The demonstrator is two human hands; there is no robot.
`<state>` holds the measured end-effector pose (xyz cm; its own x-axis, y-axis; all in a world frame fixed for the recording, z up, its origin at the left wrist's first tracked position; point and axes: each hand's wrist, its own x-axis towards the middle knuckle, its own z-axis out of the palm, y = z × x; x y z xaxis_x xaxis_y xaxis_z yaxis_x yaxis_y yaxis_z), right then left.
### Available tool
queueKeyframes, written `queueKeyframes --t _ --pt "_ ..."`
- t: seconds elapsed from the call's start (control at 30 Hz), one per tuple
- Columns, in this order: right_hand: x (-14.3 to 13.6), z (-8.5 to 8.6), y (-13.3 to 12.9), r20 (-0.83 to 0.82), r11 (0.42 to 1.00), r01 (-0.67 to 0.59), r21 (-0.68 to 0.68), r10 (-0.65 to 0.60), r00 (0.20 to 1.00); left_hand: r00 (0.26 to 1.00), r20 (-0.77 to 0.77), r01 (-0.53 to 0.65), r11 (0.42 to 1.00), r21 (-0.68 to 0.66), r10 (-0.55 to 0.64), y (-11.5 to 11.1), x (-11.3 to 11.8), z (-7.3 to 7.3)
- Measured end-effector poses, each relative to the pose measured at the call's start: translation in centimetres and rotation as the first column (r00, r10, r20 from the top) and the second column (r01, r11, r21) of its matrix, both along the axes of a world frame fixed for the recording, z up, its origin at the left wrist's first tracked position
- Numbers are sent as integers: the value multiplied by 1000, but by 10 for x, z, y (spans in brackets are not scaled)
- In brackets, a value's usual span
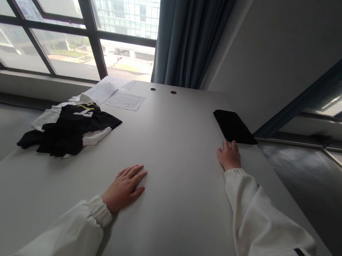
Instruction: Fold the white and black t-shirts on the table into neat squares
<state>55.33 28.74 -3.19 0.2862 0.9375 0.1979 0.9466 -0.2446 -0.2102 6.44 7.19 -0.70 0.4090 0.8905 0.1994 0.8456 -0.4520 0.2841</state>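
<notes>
My left hand (125, 188) lies flat on the white table (173, 154), its fingers apart and nothing in it. Farther forward on the right, my right hand (230, 155) reaches to the near edge of a flat black piece (234, 127) that looks like folded cloth. Its fingertips are at that edge; whether they press on it I cannot tell. The fingers are stretched out and hold nothing. At the left edge of the table is a loose pile of black and white clothes (71, 129), a black garment with white and yellow print on top.
Sheets of paper (125, 100) lie behind the clothes. Two round cable holes (173, 92) are set in the table's far end. A blue-grey curtain (189, 31) hangs beyond it, with windows to the left. The floor drops away on both sides.
</notes>
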Motion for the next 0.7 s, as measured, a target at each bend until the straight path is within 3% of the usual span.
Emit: queueKeyframes --t 0.2,0.43,0.7 --pt "-43 1 -63 44 984 -169 -49 171 984 1000 2 23 998 -53 -23 8 -8 5" --pt "-107 8 -139 33 900 -423 -103 428 903 1000 -5 18 1000 -24 -18 11 -6 0" --pt "-162 24 -190 -50 842 -522 -139 520 852 998 -26 -53 996 -76 51 12 4 3"
